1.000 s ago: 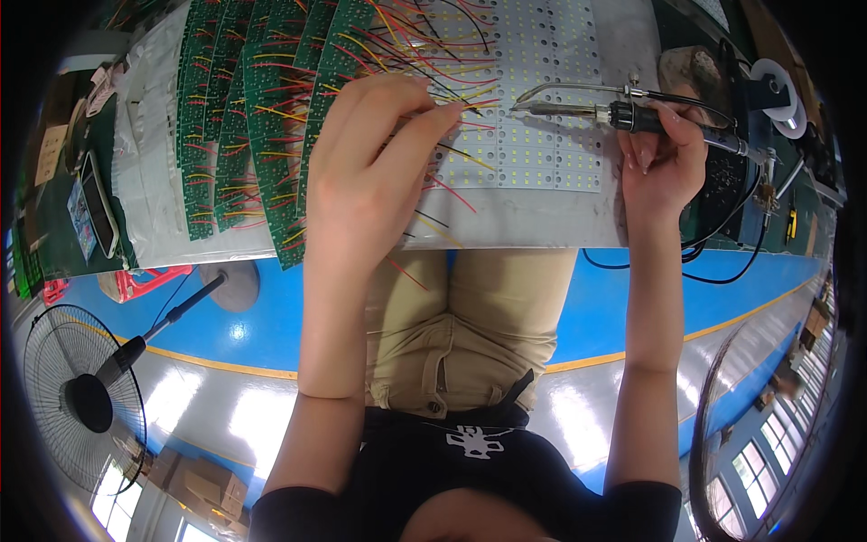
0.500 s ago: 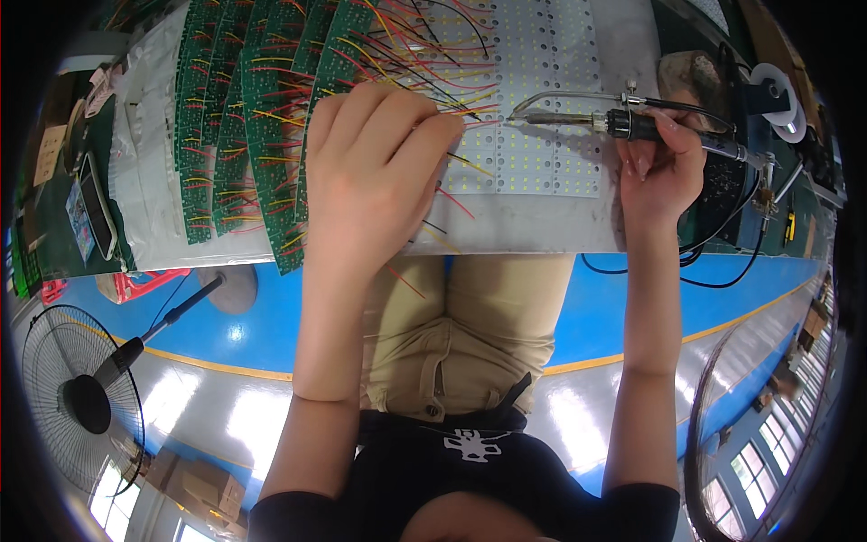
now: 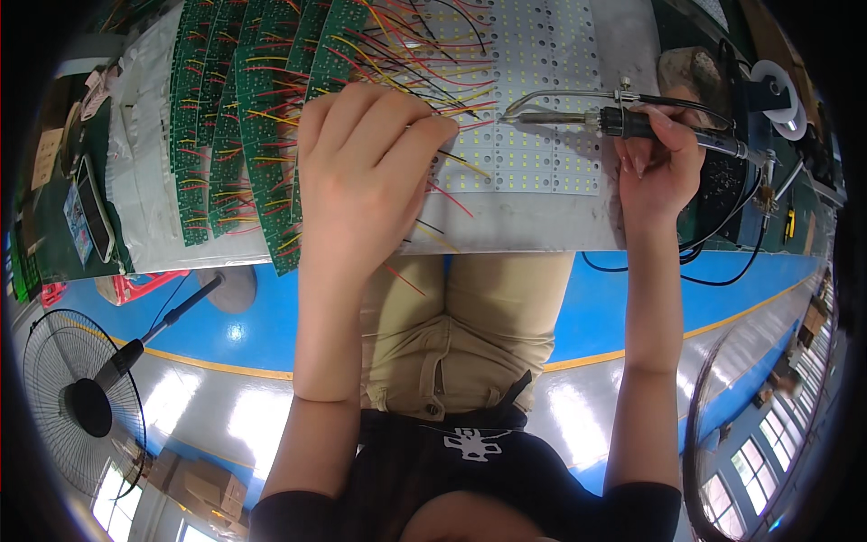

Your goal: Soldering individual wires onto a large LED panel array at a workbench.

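Head view: the left hand lay palm down, its thumb and forefinger closed together on what appeared to be a red wire, which ran out to the right of the pinch; the fingertips hid the exact hold. A hold so near the end presumably kept the soft wire from swaying. The right hand gripped the dark handle of a soldering iron, well behind the metal shaft, a placing that probably spared the fingers the heat. The iron lay almost level, its tip just beyond the left pinch; whether tip, wire and board touched could not be told. A thin curved metal tube, above the iron, bent down toward the same tip, apparently so that both served one spot. Between the two grips lay white boards with small yellowish squares, flat on a pale mat, within reach of both hands. To the left of the pinch, partly hidden by the left hand, green boards overlapped, their coloured wires fanned toward the fingers, likely to keep loose ends handy. Beyond the right grip stood a white reel, perhaps set aside to leave the working side free
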Action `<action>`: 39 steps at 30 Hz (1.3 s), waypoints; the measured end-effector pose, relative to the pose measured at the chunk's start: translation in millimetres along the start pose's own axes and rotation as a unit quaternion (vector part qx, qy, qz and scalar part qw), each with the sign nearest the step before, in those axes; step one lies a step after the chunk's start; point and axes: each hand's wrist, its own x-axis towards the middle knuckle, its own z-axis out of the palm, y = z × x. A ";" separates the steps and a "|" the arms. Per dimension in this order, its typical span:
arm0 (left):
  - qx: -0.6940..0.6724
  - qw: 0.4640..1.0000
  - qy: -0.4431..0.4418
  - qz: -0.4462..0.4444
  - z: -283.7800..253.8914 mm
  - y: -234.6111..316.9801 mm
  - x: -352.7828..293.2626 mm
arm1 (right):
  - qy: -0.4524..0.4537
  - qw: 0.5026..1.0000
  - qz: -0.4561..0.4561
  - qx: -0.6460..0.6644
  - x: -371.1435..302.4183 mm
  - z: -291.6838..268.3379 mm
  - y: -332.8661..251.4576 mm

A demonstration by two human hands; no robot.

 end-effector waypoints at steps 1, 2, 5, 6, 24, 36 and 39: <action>-0.001 1.000 0.004 0.002 0.2 -0.1 -0.1 | 0.010 1.000 0.005 -0.004 -0.3 0.6 -0.3; -0.001 1.000 0.004 0.002 0.5 0.3 -0.1 | 0.011 1.000 0.005 -0.004 -0.4 2.9 -0.8; -0.003 1.000 0.011 -0.004 0.6 0.7 0.2 | 0.037 0.999 -0.007 0.017 0.0 9.9 -2.3; -0.004 1.000 0.008 -0.001 0.8 0.2 0.3 | 0.035 0.999 -0.009 0.015 0.0 10.6 -2.5; -0.008 1.000 -0.010 -0.004 -0.7 -0.7 0.2 | 0.029 0.999 -0.007 0.017 -0.1 10.4 -2.4; -0.014 1.000 -0.006 0.001 -0.2 -2.3 0.0 | 0.026 1.000 -0.001 -0.013 -0.5 4.6 -0.5; -0.013 1.000 -0.008 0.001 0.1 -2.0 -0.2 | 0.023 0.999 0.000 -0.042 -1.0 5.2 -1.5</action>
